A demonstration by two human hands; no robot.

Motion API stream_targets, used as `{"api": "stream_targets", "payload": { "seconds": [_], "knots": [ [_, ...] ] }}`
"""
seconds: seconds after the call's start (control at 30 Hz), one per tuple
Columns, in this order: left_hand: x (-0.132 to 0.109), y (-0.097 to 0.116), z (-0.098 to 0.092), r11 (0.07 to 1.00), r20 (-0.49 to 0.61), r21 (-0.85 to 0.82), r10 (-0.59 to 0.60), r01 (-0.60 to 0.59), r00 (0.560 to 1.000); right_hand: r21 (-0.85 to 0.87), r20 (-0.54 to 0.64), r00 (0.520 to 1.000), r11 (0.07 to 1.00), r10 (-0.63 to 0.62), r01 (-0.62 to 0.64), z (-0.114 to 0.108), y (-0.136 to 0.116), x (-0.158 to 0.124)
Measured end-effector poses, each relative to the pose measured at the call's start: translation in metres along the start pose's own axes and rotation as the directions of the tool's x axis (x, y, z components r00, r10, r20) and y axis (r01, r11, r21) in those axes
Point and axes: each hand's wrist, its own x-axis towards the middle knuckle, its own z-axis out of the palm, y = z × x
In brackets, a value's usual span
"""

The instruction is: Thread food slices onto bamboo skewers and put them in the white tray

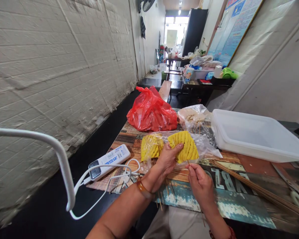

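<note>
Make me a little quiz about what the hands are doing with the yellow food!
1. True or false: the left hand grips the yellow ridged slice.
2. What lies behind the slice? A red bag, B blue bowl, C green cup.
3. Fill in: the right hand pinches a thin wooden ____ under the slice.

Key: 1 true; 2 A; 3 skewer.

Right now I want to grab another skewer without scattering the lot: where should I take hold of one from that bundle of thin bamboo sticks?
Pinch a single stick at the near end of the bundle of thin bamboo sticks, coming from the right hand side. They lie flat, parallel and loose on the table, so slide one out lengthwise.
</note>
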Motion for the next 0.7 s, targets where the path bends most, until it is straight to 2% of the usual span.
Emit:
{"api": "stream_targets", "payload": {
  "seconds": [0.13, 0.33, 0.7],
  "knots": [
    [-0.0007, -0.0002, 0.0, 1.0, 0.027, -0.006, 0.003, -0.002, 1.0, -0.002, -0.007, 1.0, 1.0, -0.001, 0.001, 0.0018, 0.0013, 0.0001],
    [-0.0012, 0.0006, 0.0022, 1.0, -0.004, 0.0, -0.01, 0.01, 1.0, -0.014, -0.002, 1.0, 1.0, -0.008, 0.008, 0.0017, 0.0003, 0.0019],
    [-0.0017, -0.0011, 0.0031, 1.0, 0.012, 0.0, -0.008, 0.008, 1.0, 0.075, 0.044, 0.998, 0.996, 0.051, -0.055, 0.0035, -0.0027, 0.0056]
  ]
}}
